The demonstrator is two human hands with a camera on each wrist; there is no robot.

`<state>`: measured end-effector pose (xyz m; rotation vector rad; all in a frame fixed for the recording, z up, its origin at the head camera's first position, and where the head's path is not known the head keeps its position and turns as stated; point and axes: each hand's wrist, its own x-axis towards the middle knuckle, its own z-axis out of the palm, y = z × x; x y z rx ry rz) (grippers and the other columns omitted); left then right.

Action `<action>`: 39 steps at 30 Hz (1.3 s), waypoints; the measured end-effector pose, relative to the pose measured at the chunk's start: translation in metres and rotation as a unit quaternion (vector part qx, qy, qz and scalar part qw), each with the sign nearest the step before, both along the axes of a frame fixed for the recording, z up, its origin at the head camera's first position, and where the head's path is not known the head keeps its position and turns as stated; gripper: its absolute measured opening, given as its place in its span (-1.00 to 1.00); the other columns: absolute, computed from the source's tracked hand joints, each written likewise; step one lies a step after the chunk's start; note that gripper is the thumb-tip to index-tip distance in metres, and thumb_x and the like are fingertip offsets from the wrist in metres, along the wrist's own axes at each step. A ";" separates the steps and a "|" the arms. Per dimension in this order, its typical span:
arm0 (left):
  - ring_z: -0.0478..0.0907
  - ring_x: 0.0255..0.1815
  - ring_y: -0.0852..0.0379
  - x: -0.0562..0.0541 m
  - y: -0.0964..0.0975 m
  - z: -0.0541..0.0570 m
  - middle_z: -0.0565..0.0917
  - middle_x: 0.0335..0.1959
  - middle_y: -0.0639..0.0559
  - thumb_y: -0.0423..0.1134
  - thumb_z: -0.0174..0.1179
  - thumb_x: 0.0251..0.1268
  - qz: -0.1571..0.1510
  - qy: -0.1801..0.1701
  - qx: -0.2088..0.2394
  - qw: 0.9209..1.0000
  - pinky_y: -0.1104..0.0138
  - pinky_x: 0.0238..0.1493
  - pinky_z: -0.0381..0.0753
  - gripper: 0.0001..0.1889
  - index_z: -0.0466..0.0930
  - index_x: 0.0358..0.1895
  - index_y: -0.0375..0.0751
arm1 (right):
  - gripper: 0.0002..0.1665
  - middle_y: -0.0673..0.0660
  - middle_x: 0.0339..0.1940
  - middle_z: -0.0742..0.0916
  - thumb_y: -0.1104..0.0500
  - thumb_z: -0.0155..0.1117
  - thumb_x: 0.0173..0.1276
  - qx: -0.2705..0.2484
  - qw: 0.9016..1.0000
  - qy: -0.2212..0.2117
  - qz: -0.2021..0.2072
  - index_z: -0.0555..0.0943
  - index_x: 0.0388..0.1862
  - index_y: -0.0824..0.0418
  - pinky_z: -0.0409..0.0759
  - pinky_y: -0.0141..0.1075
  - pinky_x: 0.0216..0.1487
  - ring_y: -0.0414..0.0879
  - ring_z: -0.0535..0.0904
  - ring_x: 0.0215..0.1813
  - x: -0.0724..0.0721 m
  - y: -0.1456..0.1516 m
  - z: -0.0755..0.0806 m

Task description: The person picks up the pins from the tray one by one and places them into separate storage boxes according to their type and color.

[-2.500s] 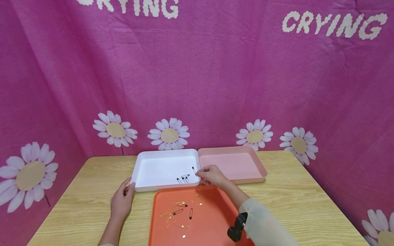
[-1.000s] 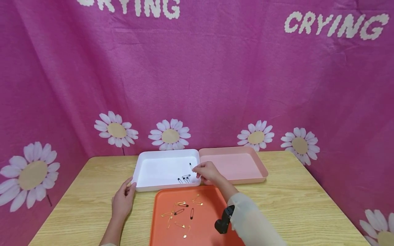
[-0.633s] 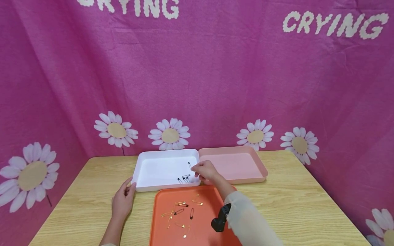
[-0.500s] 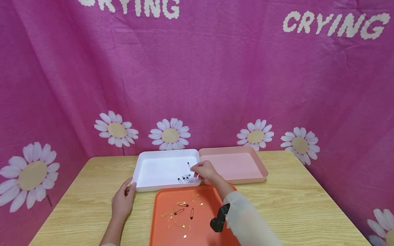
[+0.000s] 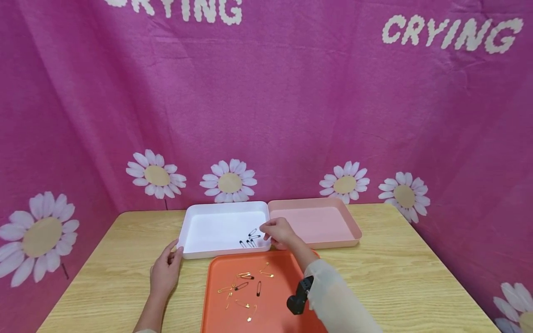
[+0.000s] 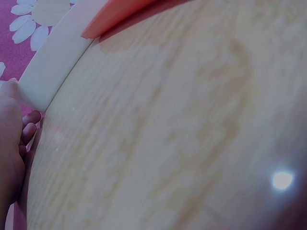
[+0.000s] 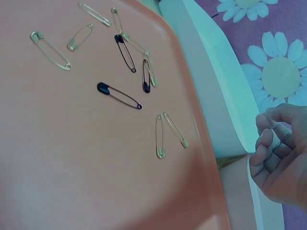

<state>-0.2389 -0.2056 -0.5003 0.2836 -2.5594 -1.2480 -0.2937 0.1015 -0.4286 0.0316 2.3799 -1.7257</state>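
Steadying the white tray (image 5: 218, 226), the left hand (image 5: 165, 273) had relaxed fingers; the right hand (image 5: 278, 230), fingers curled, empty, needed to clear the pins (image 5: 254, 237) gently.

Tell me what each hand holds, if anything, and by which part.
The right hand holds nothing visible; the left hand touches the white tray at its near left corner, without clear grip.

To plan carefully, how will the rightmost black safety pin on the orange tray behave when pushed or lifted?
Probably light and stiff: the black safety pin looks like thin wire. Lying flat, it likely slides, not rolls.
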 end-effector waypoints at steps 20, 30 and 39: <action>0.43 -0.10 -0.06 0.000 -0.001 0.001 0.60 -0.06 -0.23 0.14 -0.18 0.43 -0.008 -0.008 0.000 1.000 0.05 0.01 0.30 -0.44 0.29 0.35 -0.09 | -0.77 0.09 -0.68 0.53 0.23 0.21 0.29 0.038 0.997 0.012 0.062 0.61 -0.20 0.41 0.20 -0.42 -0.64 -0.21 0.21 -0.74 0.013 0.017 0.004; 0.41 -0.17 -0.02 0.001 0.000 0.001 0.60 -0.13 -0.19 0.14 -0.17 0.43 -0.009 -0.006 -0.003 1.000 0.14 -0.09 0.30 -0.45 0.30 0.34 -0.08 | -0.79 0.11 -0.65 0.56 0.22 0.23 0.26 0.092 0.989 0.059 0.096 0.64 -0.25 0.38 0.31 -0.43 -0.62 -0.21 0.33 -0.68 0.021 0.024 0.002; 0.41 -0.16 -0.02 -0.001 -0.001 -0.001 0.59 -0.13 -0.18 0.14 -0.18 0.43 -0.002 -0.005 -0.005 1.000 0.14 -0.09 0.30 -0.45 0.30 0.34 -0.08 | -0.82 0.28 -0.60 0.60 0.24 0.24 0.24 0.099 0.985 0.070 0.121 0.65 -0.28 0.36 0.36 -0.44 -0.62 -0.23 0.35 -0.70 0.031 0.028 0.002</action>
